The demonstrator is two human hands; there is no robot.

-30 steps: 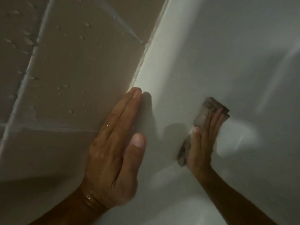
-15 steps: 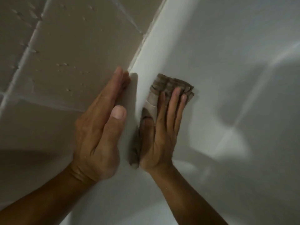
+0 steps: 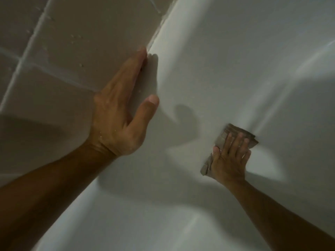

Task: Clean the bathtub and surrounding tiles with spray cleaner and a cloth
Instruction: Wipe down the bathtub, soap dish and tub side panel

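White tub [image 3: 235, 69] wall is filling the right and lower part of the view, and beige tiles [image 3: 76, 51] with pale grout lines are meeting it along a slanted seam at upper left. Water drops are sitting on the tiles near the top. A folded, brownish cloth [image 3: 233, 134] is lying flat on the tub's sloping inner wall at right of centre, well apart from the seam. The right hand [image 3: 229, 160] is pressing on it with straight, spread fingers [image 3: 239, 140]; the cloth's folded edge is showing past the fingertips and another corner is sticking out beside the thumb. That grip is wide, flat on the cloth rather than curled round it. The left hand [image 3: 119, 113] is resting flat on the tiles, its fingers together and reaching to the seam, its thumb spread out over the tub's rim. Its grip is wide too, holding nothing. Both forearms are bare, and the hands are throwing dark shadows on the tub.
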